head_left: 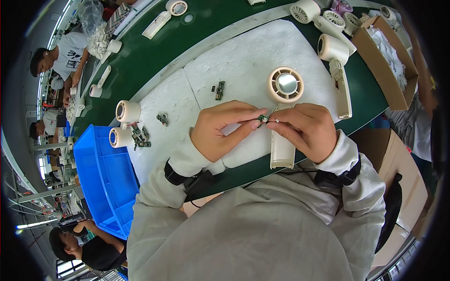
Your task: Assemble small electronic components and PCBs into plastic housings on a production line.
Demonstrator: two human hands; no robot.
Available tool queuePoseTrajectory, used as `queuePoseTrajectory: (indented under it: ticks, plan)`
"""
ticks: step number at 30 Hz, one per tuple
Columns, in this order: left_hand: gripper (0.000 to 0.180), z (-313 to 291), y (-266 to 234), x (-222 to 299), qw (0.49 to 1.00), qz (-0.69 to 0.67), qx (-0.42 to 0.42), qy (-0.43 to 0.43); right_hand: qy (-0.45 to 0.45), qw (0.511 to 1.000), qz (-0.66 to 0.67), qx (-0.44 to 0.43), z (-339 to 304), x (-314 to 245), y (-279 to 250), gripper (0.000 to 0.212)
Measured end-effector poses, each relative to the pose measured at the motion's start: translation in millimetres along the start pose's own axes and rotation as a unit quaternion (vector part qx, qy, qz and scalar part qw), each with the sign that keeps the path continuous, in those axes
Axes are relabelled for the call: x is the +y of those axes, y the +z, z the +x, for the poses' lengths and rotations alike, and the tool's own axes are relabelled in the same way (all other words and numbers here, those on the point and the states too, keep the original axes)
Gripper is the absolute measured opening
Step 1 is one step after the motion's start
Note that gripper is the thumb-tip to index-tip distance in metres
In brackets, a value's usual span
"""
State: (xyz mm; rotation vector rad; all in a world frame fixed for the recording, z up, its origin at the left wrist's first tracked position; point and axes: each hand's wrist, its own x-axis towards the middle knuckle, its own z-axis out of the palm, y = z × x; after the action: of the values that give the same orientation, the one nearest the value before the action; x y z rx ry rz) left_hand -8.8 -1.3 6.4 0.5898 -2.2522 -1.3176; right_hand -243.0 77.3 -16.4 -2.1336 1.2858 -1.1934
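Between the thumb and fingertips of my left hand [224, 129] is a small green circuit board [263, 119]. My right hand [307, 129] pinches a tiny white connector [277, 120] right beside it; the two hands almost meet. Under and behind my right fingers lies a cream handheld fan, its round head [286, 85] facing up and its open handle shell [282, 152] pointing toward me. Farther off on the white foam sheet [243, 51] rest another circuit board [220, 91] and a small dark piece [213, 88]. One more board [162, 119] lies to the left.
A blue divided bin [105, 180] stands at the left, near two fan heads [127, 111] and a cluster of boards [140, 136]. At the right are more fan housings [333, 48] and a cardboard box [386, 61] with white pieces. Co-workers sit along the green conveyor [136, 47] at left.
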Motion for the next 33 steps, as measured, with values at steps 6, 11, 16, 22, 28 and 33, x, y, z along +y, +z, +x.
queuePoseTrajectory:
  ticks: [6, 11, 16, 22, 28, 33]
  plan:
    - [0.031, 1, 1, 4, 0.999, -0.023, -0.003, -0.031, 0.001, 1.0, 0.003, -0.004, 1, -1, -3, 0.016]
    - [0.031, 0, 2, 3, 0.997, -0.054, -0.001, -0.058, 0.003, 1.0, 0.011, 0.0, 2, -2, -6, 0.016]
    - [0.031, 0, -1, 2, 0.996, -0.074, -0.031, -0.048, 0.005, 1.0, 0.02, 0.001, 1, -2, -5, 0.016]
    - [0.031, -3, 3, 1, 0.978, -0.198, -0.007, -0.073, 0.008, 0.999, 0.032, -0.005, 3, -6, -6, 0.015]
    - [0.03, 0, 9, -2, 0.947, -0.304, -0.014, -0.102, 0.007, 0.997, 0.072, 0.005, 0, -5, -9, 0.014]
    - [0.03, -2, 12, 1, 0.957, -0.283, -0.011, -0.057, 0.01, 0.997, 0.07, -0.036, 3, -6, -19, 0.014]
